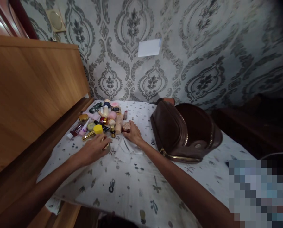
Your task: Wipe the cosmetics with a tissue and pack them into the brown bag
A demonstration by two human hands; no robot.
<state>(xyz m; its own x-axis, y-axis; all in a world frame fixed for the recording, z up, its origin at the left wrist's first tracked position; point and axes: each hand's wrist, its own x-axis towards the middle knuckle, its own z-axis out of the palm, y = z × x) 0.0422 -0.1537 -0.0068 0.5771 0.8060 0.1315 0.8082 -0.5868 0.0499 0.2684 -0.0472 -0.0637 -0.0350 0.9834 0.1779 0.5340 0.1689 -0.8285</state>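
Note:
My left hand (pixel 95 148) curls round a small gold-rimmed round item (pixel 106 146), just in front of a yellow-lidded jar (pixel 98 129). Against a small round jar (pixel 126 127) with a brownish body, the fingers of my right hand (pixel 133 132) are closed. Between the hands stand a small black and gold bottle (pixel 112 131) and a beige tube (pixel 119 124). A crumpled white cloth (pixel 129 147) lies below my right hand. Several other cosmetics, among them a gold round case (pixel 83 117) and a dark red tube (pixel 75 130), are grouped behind and left of my left hand.
An open brown leather bag (pixel 170 133) sits on the patterned white sheet (pixel 122 190) at the right. A wooden cabinet (pixel 32 88) borders the left side. Behind is a patterned wall (pixel 153 72) with a white paper (pixel 149 47) on it.

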